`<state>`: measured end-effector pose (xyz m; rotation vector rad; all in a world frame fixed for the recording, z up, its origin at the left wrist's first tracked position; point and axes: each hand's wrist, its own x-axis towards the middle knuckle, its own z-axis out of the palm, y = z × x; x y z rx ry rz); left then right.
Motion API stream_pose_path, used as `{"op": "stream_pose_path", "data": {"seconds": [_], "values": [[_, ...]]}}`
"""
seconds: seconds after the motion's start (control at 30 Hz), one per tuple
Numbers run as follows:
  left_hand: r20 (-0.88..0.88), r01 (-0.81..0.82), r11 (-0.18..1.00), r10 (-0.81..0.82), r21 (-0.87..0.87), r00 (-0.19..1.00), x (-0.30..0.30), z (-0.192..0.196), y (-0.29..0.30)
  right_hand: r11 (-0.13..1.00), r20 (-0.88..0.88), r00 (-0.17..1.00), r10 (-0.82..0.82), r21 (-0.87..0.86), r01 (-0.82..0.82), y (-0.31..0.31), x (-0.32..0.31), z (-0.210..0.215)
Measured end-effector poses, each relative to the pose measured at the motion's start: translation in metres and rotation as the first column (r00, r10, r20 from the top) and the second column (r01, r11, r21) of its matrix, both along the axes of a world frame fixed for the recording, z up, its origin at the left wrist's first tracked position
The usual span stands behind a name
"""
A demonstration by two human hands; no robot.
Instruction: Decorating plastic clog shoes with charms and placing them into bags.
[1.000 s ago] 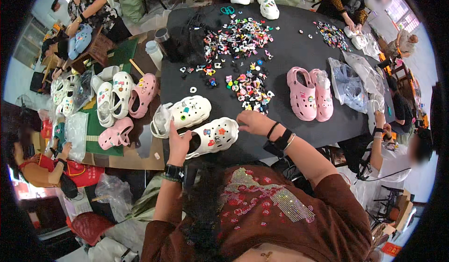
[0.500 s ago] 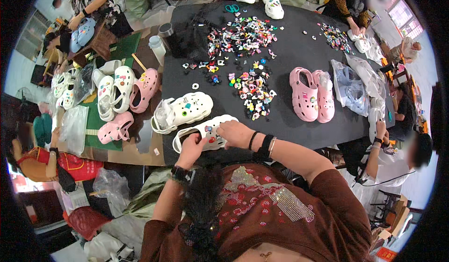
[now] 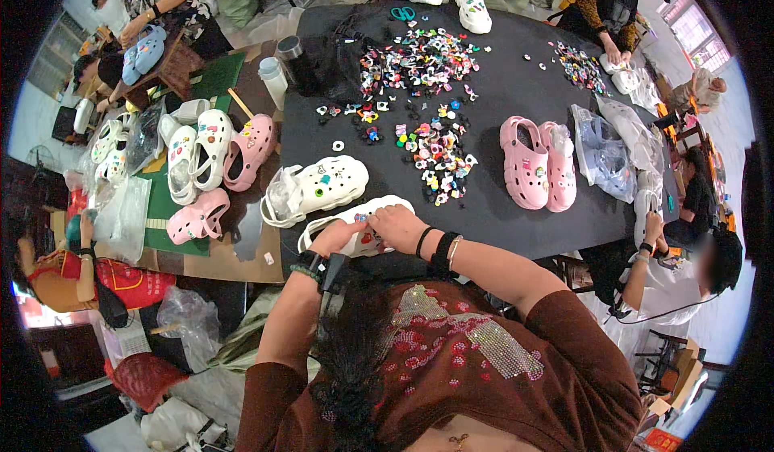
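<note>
A white clog [image 3: 367, 247] with small coloured charms on its upper lies at the near table edge, toe to the right. My left hand [image 3: 337, 239] grips it near the opening, its thumb against the upper by a charm. Curled over the top, my right hand [image 3: 398, 226] presses with its fingertips close to the left thumb; what lies under those fingers is hidden. Just beyond, a second white clog [image 3: 330, 184] carries several charms and has clear plastic stuffed at its heel.
Piles of loose charms [image 3: 439, 158] spread over the black tabletop [image 3: 476, 234]. Pink clogs [image 3: 528, 170] stand to the right, beside bagged clogs [image 3: 605, 154]. More clogs [image 3: 211, 149], a tumbler [image 3: 292, 53] and a white bottle [image 3: 272, 81] are left. Co-workers sit around.
My left hand has moved up and right along the clog, from its opening onto the upper. My right hand has shifted slightly and now meets the left thumb.
</note>
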<state>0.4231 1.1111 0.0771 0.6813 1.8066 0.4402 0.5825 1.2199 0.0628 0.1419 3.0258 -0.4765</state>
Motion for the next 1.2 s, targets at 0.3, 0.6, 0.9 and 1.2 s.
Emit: {"op": "stream_pose_path", "data": {"seconds": [0.3,0.6,0.9,1.2], "values": [[-0.056,0.074,0.995,-0.077,-0.061,0.995,0.001,0.026,0.004,0.997,-0.078,0.996,0.040,0.069,-0.035,0.001,0.005,0.001],[-0.093,0.324,0.943,-0.317,0.074,0.944,-0.009,0.001,-0.006,0.994,-0.044,0.995,0.094,0.060,-0.091,0.002,0.002,-0.003],[0.148,0.128,0.969,-0.162,0.213,0.976,-0.006,-0.009,-0.009,0.978,-0.147,0.970,0.195,0.105,-0.181,0.008,0.010,-0.009],[-0.094,0.276,0.957,-0.284,-0.089,0.954,-0.014,-0.032,-0.001,0.968,-0.091,0.972,0.215,-0.113,-0.224,0.022,0.000,-0.012]]}}
